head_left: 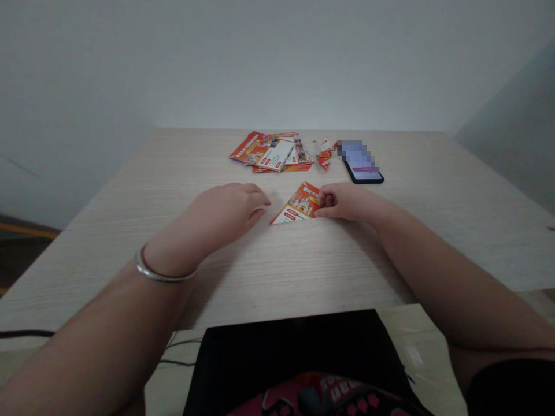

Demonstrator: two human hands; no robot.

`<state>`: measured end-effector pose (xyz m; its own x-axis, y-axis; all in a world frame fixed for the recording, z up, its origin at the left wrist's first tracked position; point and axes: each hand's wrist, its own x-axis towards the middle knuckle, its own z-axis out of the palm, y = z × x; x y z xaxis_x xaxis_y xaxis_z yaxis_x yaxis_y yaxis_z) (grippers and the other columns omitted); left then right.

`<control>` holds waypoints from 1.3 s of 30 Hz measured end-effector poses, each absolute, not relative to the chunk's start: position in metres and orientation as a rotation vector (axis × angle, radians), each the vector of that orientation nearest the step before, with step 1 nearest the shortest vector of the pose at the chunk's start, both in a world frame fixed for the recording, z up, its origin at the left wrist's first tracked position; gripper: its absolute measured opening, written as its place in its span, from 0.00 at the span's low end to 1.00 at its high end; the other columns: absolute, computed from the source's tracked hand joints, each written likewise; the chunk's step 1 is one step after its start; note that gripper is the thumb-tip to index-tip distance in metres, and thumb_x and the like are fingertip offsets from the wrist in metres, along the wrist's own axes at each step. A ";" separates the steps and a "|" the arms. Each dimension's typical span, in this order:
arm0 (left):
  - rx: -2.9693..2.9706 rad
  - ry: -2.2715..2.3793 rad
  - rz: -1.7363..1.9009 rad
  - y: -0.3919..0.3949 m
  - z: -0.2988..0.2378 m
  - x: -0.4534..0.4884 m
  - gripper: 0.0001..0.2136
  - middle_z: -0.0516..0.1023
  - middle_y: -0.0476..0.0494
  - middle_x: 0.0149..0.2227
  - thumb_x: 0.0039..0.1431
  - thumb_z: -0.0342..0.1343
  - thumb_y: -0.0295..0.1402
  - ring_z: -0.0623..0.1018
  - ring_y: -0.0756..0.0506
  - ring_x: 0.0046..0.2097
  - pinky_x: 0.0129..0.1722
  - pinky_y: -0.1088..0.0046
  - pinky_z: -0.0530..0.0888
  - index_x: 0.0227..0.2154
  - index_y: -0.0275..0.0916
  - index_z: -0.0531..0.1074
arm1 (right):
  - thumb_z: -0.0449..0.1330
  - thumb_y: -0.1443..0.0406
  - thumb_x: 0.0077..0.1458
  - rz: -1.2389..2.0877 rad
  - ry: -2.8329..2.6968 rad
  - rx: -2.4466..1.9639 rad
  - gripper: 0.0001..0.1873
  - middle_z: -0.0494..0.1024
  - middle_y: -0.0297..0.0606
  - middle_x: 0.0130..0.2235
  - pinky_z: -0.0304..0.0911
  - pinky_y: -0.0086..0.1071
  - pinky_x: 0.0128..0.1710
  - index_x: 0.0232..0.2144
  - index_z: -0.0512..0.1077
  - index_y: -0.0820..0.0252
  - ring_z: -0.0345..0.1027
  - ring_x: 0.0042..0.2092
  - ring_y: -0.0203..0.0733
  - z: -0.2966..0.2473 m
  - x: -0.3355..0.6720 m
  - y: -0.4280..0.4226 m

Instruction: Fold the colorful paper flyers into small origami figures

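An orange and white leaflet folded into a triangle lies flat on the pale wooden table. My right hand is closed in a fist and presses on the triangle's right corner. My left hand rests palm down just left of the triangle, fingers together and slightly curled, holding nothing; its fingertips stop short of the paper. A silver bangle circles my left wrist.
A loose pile of orange leaflets lies at the back of the table, with a small folded paper piece beside it. A black phone with a lit screen sits to their right. A cable runs along the floor at left.
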<state>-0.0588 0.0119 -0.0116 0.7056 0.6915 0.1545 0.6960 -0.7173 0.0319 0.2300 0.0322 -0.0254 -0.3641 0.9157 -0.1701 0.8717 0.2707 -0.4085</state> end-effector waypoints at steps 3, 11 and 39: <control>-3.017 -0.959 -0.238 0.008 -0.014 -0.036 0.18 0.77 0.35 0.60 0.70 0.47 0.31 0.76 0.42 0.59 0.62 0.63 0.70 0.57 0.35 0.74 | 0.68 0.56 0.52 0.632 -2.428 -1.718 0.11 0.78 0.33 0.30 0.58 0.32 0.30 0.31 0.73 0.55 0.67 0.30 0.38 -0.026 0.227 0.032; -3.086 -0.858 -0.178 -0.002 -0.025 -0.018 0.16 0.77 0.35 0.59 0.71 0.51 0.34 0.78 0.40 0.57 0.59 0.60 0.73 0.55 0.35 0.75 | 0.69 0.52 0.50 0.587 -2.413 -1.923 0.15 0.79 0.35 0.31 0.57 0.33 0.29 0.30 0.74 0.55 0.69 0.32 0.40 -0.015 0.225 0.031; -2.839 -0.890 -0.178 0.010 -0.027 -0.021 0.13 0.80 0.37 0.46 0.70 0.51 0.34 0.77 0.41 0.44 0.46 0.63 0.74 0.48 0.36 0.78 | 0.66 0.58 0.56 0.332 -2.694 -1.172 0.12 0.81 0.43 0.48 0.63 0.43 0.54 0.41 0.80 0.56 0.72 0.51 0.50 -0.022 0.228 0.022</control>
<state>-0.0214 0.0095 -0.0271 0.8155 0.5558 0.1611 0.5750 -0.8097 -0.1174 0.2283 0.0223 -0.0224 -0.6713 0.7370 0.0792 0.6957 0.6633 -0.2759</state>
